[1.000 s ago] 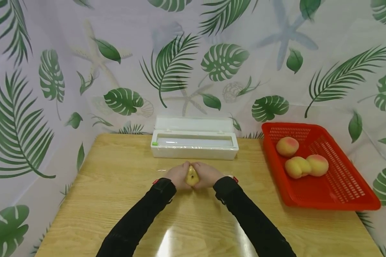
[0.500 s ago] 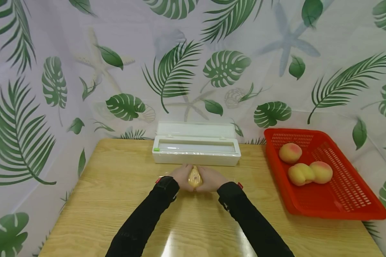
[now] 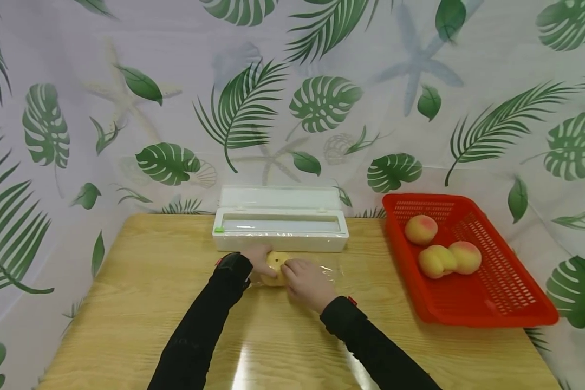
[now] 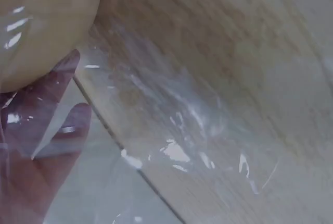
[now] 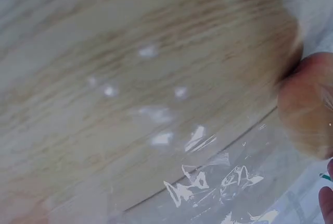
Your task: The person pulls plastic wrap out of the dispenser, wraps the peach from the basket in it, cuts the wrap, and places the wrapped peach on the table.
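A yellow peach (image 3: 275,262) lies on clear plastic wrap (image 3: 332,270) on the table, just in front of the wrap dispenser. My left hand (image 3: 257,259) holds its left side, thumb in front and fingers behind. On the right, the curled fingers of my right hand (image 3: 308,283) touch the upper right of the fruit and appear to pinch film there; their tips are partly hidden. The left wrist view has the peach (image 4: 44,26) above my fingers (image 4: 39,109), seen through film. In the right wrist view the peach (image 5: 307,107) is at the right edge.
A white wrap dispenser (image 3: 280,241) stands at the back of the table (image 3: 166,271), its lid raised. To the right is a red basket (image 3: 482,303) with several peaches (image 3: 421,229). A leaf-print cloth (image 3: 273,108) hangs behind.
Both hands cupped the peach from its two sides before. Now my right hand has shifted over to its upper right, more of the fruit shows, and film spreads out on the right.
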{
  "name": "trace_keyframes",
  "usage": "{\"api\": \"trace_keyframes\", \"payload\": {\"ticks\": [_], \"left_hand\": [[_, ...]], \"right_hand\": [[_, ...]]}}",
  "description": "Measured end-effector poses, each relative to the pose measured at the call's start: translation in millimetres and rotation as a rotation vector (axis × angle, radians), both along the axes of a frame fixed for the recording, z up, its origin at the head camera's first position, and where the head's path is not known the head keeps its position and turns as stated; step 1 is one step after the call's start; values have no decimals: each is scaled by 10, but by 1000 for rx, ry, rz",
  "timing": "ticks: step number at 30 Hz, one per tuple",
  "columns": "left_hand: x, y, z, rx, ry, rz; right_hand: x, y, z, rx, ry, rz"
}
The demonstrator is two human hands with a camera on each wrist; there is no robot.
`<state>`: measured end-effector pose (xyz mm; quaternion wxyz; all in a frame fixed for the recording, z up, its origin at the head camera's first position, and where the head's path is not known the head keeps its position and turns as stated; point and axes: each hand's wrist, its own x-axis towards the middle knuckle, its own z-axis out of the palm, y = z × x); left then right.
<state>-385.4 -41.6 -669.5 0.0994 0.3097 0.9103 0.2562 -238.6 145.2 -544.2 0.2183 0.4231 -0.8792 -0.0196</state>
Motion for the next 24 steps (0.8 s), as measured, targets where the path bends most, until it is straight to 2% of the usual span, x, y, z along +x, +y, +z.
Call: {"api": "trace_keyframes", "payload": {"ticks": [1,2,3,5,7,9,11,12,15,18,21,24], "left_hand": [[-161,-6,-237,-15,12,1],[-251,-8,-334,-46,-16,6],[-296,-11,-360,-52,-31,3],[-281,-10,-222,-79,-62,-15],[-119,5,150,-66,-134,3],[107,6,613,-22,-202,16],[317,-18,941,29,-246,48],[423,-17,1112,25,-281,82],[572,-45,1295,52,-242,85],[639,-52,1362,59,-205,80],[663,-52,1381,93,-206,81],[646,-51,1359,94,-164,73]], "right_hand": [[-3,-6,-8,20,9,-6],[-5,-13,-10,36,22,-12],[-8,-19,-10,52,33,-19],[-15,-29,-16,98,61,-41],[-29,-41,-22,143,89,-65],[-49,-49,-28,184,105,-89],[-65,-85,-47,211,115,-104],[-76,-100,-53,212,116,-109],[-124,-133,-62,200,111,-137],[-173,-146,-59,198,113,-164],[-206,-141,-51,220,117,-178],[-227,-136,-52,208,96,-186]]}}
